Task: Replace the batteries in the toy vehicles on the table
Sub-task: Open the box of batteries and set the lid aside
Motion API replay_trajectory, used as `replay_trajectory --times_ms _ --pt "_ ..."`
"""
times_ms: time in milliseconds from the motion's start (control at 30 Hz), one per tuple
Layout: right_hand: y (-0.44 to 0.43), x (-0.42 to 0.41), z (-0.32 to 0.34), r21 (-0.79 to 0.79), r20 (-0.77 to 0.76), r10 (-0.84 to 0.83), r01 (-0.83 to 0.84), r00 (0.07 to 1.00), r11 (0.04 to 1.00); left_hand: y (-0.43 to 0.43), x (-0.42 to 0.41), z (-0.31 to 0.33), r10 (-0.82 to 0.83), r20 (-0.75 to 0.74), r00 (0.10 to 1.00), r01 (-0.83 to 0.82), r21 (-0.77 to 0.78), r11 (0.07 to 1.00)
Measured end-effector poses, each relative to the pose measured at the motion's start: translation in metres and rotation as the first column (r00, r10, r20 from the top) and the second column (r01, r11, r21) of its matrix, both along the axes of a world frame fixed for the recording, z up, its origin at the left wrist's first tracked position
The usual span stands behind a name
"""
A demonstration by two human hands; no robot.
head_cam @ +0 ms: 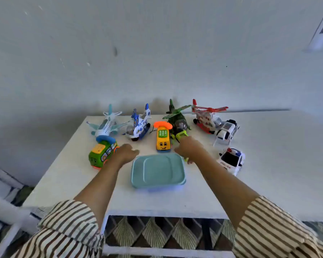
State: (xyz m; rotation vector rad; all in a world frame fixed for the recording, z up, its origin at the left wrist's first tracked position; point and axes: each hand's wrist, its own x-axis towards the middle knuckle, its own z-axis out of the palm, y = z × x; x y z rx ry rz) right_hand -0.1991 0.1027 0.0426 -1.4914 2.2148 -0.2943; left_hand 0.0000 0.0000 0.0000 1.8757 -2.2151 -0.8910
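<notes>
Several toy vehicles stand on the white table (pixel 67 175): a green bus (pixel 101 154), a yellow bus with an orange handset (pixel 163 141), a pale airplane (pixel 106 124), a blue-and-white plane (pixel 139 125), a green helicopter (pixel 177 118), a red-and-white helicopter (pixel 205 120), a white car (pixel 227 131) and a police car (pixel 231 161). My left hand (pixel 127 152) hovers just right of the green bus with its fingers loosely extended, holding nothing. My right hand (pixel 188 148) grips a yellow-green tool (pixel 182 135) in front of the green helicopter. The tool's tip is hidden.
A teal lidded box (pixel 158 170) lies shut in the table's middle, between my forearms. A white wall stands close behind the toys. The table's front edge is near my sleeves, with a patterned floor below it.
</notes>
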Motion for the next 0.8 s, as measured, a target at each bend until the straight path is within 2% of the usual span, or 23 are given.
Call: replay_trajectory --times_ms 67,100,233,367,500,600,800 --pt "0.01 0.008 -0.017 0.11 -0.069 -0.03 0.037 0.997 0.993 0.017 0.01 -0.017 0.105 -0.016 0.994 -0.103 0.074 0.992" --pt "0.015 0.011 -0.03 0.151 -0.046 -0.062 0.069 0.997 0.986 0.025 0.013 -0.027 0.128 -0.025 0.991 -0.125 0.102 0.987" --pt "0.025 0.022 -0.063 0.113 0.066 -0.23 0.222 0.971 0.969 0.054 0.016 -0.051 0.303 -0.191 0.934 -0.265 0.201 0.943" --pt "0.032 0.028 -0.074 0.031 0.071 -0.32 0.318 0.945 0.948 0.068 0.009 -0.06 0.397 -0.266 0.878 -0.371 0.143 0.917" --pt "0.033 0.024 -0.071 -0.017 0.082 -0.331 0.334 0.94 0.943 0.07 0.003 -0.052 0.432 -0.3 0.85 -0.431 0.075 0.899" --pt "0.031 0.015 -0.057 -0.114 0.062 -0.328 0.333 0.943 0.936 0.07 0.001 -0.043 0.467 -0.361 0.807 -0.496 0.014 0.868" --pt "0.023 -0.031 -0.013 -0.254 0.143 -0.359 0.385 0.922 0.887 0.061 -0.042 0.013 0.416 -0.528 0.74 -0.542 -0.102 0.834"
